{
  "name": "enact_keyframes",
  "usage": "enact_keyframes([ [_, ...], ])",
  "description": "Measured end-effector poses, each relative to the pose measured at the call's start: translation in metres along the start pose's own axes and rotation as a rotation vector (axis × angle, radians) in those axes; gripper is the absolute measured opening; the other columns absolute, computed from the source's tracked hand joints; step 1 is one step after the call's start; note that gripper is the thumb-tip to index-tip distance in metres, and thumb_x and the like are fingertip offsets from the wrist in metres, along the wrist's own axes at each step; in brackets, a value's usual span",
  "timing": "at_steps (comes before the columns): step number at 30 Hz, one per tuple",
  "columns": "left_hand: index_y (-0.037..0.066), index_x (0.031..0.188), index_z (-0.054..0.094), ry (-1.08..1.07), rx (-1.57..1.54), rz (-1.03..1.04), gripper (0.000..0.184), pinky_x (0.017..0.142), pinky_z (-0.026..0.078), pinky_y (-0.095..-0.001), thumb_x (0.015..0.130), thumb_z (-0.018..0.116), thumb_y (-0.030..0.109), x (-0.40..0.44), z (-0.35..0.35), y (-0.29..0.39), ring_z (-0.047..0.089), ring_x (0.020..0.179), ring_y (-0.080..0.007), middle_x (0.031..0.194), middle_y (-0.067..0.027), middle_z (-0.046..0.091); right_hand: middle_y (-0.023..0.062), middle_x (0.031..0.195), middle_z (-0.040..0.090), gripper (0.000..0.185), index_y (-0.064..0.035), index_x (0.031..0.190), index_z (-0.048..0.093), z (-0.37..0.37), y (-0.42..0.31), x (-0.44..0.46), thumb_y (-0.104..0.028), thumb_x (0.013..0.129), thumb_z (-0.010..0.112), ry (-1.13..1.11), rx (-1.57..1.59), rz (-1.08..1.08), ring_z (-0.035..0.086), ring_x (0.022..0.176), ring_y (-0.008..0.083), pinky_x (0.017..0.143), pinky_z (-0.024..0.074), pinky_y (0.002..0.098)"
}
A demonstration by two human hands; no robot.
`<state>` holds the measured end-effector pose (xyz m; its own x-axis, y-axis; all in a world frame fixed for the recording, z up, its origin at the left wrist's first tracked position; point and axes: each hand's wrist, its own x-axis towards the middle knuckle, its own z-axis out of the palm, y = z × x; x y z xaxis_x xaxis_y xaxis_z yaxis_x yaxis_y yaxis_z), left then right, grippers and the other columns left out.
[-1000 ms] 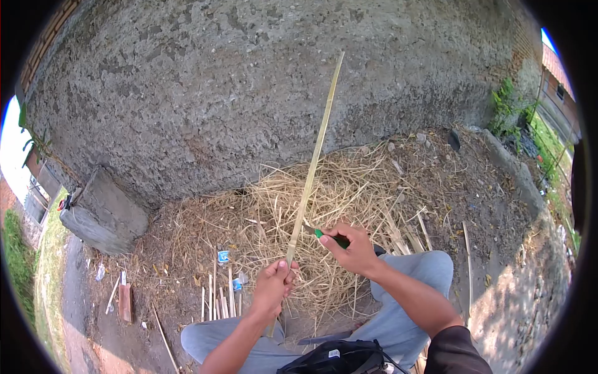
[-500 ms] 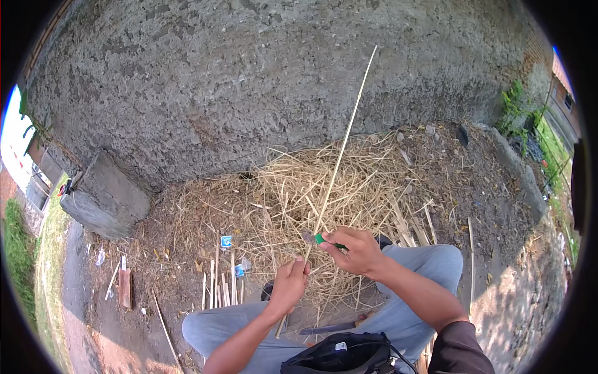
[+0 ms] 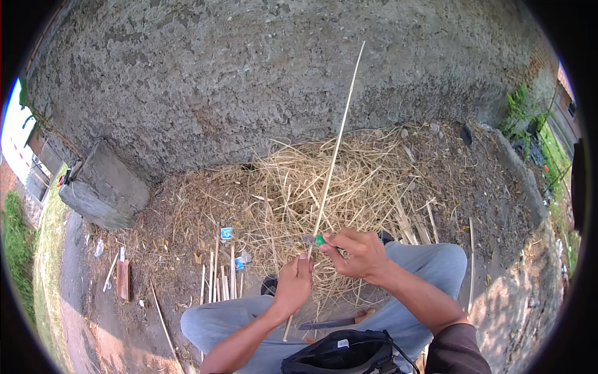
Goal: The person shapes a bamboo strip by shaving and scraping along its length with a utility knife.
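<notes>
Strip in left hand, knife in right hand.
The strip slants upward, its upper length in front of the wall. The left hand is clamped on its lower part; the right hand is clamped on the green-handled knife, the blade at the strip just above the left hand. Shavings lie behind the strip.

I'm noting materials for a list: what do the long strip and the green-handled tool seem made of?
The long strip looks like unvarnished bamboo or wood: pale straw colour, slender shape. The green handle may be plastic, given its bright, even colour; the blade, probably metal, dull grey.
</notes>
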<state>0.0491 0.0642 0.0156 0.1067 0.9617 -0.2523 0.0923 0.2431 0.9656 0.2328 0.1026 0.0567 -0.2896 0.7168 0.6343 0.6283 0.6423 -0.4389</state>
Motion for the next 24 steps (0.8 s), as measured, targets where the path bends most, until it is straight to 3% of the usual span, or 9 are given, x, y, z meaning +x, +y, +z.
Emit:
enact_keyframes([
  [3, 0.007, 0.08, 0.046, 0.079, 0.25, 0.207, 0.038, 0.045, 0.027, -0.0254, 0.106, 0.036, 0.033, -0.001, 0.0, -0.011, 0.029, 0.047, -0.0064, 0.057, 0.0044, 0.032, 0.0034, 0.07, 0.066, 0.013, -0.0118, 0.088, 0.072, -0.002, 0.013, 0.007, -0.023, 0.082, 0.075, 0.044, -0.043, 0.092, 0.058, 0.046, 0.0209, 0.037, 0.0418, 0.0324],
  [10, 0.007, 0.082, 0.047, -0.004, 0.096, 0.062, 0.037, 0.045, 0.027, -0.0253, 0.106, 0.036, 0.033, -0.011, -0.003, -0.001, 0.03, 0.049, -0.0058, 0.06, 0.0045, 0.033, 0.006, 0.072, 0.068, 0.014, -0.0081, 0.088, 0.074, 0.002, 0.024, 0.012, -0.02, 0.081, 0.075, 0.135, -0.041, 0.061, 0.057, 0.044, 0.0193, 0.038, 0.0407, 0.0306],
  [13, 0.007, 0.084, 0.046, -0.032, 0.035, -0.017, 0.036, 0.044, 0.025, -0.0249, 0.106, 0.037, 0.034, -0.021, 0.001, 0.02, 0.029, 0.048, -0.0057, 0.061, 0.004, 0.034, 0.0039, 0.072, 0.068, 0.014, -0.0124, 0.086, 0.072, 0.008, 0.035, 0.009, -0.026, 0.085, 0.072, 0.146, -0.067, 0.018, 0.059, 0.047, 0.0209, 0.037, 0.0416, 0.033],
  [15, 0.007, 0.085, 0.046, -0.053, -0.021, -0.077, 0.036, 0.043, 0.024, -0.0246, 0.106, 0.037, 0.034, -0.035, 0.004, 0.02, 0.029, 0.048, -0.0056, 0.061, 0.0037, 0.033, 0.0063, 0.073, 0.069, 0.018, -0.0101, 0.086, 0.071, 0.005, 0.052, 0.019, -0.028, 0.087, 0.069, 0.23, -0.102, 0.2, 0.06, 0.048, 0.0244, 0.041, 0.0434, 0.036],
  [17, 0.007, 0.086, 0.047, -0.217, 0.011, -0.177, 0.034, 0.041, 0.023, -0.0241, 0.106, 0.037, 0.033, -0.062, 0.002, -0.008, 0.028, 0.046, -0.0051, 0.06, 0.0043, 0.032, 0.0098, 0.073, 0.069, 0.022, -0.007, 0.087, 0.071, -0.036, 0.106, 0.037, -0.028, 0.089, 0.067, 0.248, -0.188, 0.504, 0.061, 0.052, 0.0279, 0.048, 0.0457, 0.0385],
  [20, 0.008, 0.086, 0.047, -0.233, -0.018, -0.226, 0.035, 0.041, 0.024, -0.0238, 0.106, 0.037, 0.034, -0.069, -0.012, 0.005, 0.03, 0.047, -0.0049, 0.06, 0.0044, 0.033, 0.0132, 0.072, 0.068, 0.024, -0.0051, 0.089, 0.071, -0.061, 0.131, 0.04, -0.028, 0.09, 0.066, 0.33, -0.195, 0.59, 0.063, 0.055, 0.0282, 0.053, 0.0462, 0.0391],
  [22, 0.007, 0.085, 0.048, -0.208, 0.037, -0.189, 0.035, 0.042, 0.025, -0.0231, 0.106, 0.038, 0.033, -0.059, -0.022, 0.011, 0.031, 0.047, -0.0041, 0.059, 0.0049, 0.034, 0.0121, 0.068, 0.067, 0.027, -0.0029, 0.089, 0.07, -0.063, 0.132, 0.04, -0.029, 0.092, 0.064, 0.463, -0.059, 0.527, 0.063, 0.059, 0.0221, 0.054, 0.0458, 0.0363],
  [23, 0.005, 0.083, 0.049, -0.168, 0.09, -0.144, 0.036, 0.046, 0.029, -0.0239, 0.106, 0.039, 0.031, -0.053, -0.027, 0.014, 0.035, 0.051, -0.005, 0.06, 0.0042, 0.038, 0.0065, 0.068, 0.063, 0.026, -0.004, 0.091, 0.062, -0.061, 0.136, 0.037, -0.029, 0.096, 0.06, 0.448, 0.196, 0.567, 0.055, 0.055, 0.015, 0.048, 0.0419, 0.0311],
  [24, 0.004, 0.081, 0.05, -0.127, 0.148, -0.107, 0.037, 0.05, 0.034, -0.0247, 0.106, 0.04, 0.03, -0.048, -0.032, 0.017, 0.039, 0.054, -0.006, 0.06, 0.0034, 0.043, 0.0065, 0.068, 0.063, 0.026, -0.004, 0.091, 0.062, -0.062, 0.131, 0.033, -0.029, 0.096, 0.06, 0.442, 0.198, 0.57, 0.055, 0.055, 0.015, 0.048, 0.0419, 0.0311],
])
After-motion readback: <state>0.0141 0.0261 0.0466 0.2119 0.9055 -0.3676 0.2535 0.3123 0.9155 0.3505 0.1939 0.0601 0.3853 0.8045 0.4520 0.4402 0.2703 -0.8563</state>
